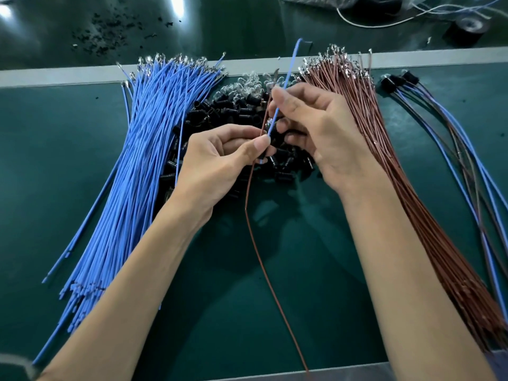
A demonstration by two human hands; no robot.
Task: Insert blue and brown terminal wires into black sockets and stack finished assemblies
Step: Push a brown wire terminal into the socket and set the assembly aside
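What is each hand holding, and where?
Both pinch one blue wire: left hand at its lower end, right hand higher up. A brown wire hangs between them, hold unclear.

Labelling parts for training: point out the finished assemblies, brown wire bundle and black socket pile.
finished assemblies (390, 85), head view, on one black socket
brown wire bundle (390, 182), head view, mid-length of strands
black socket pile (236, 111), head view, far left part

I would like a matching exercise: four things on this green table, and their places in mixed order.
1. bundle of loose blue wires
2. bundle of loose brown wires
3. pile of small black plastic sockets
4. finished black sockets with wires attached

a. far right
b. centre, between the bundles
c. left side
d. right of centre

Pairs: 1-c; 2-d; 3-b; 4-a
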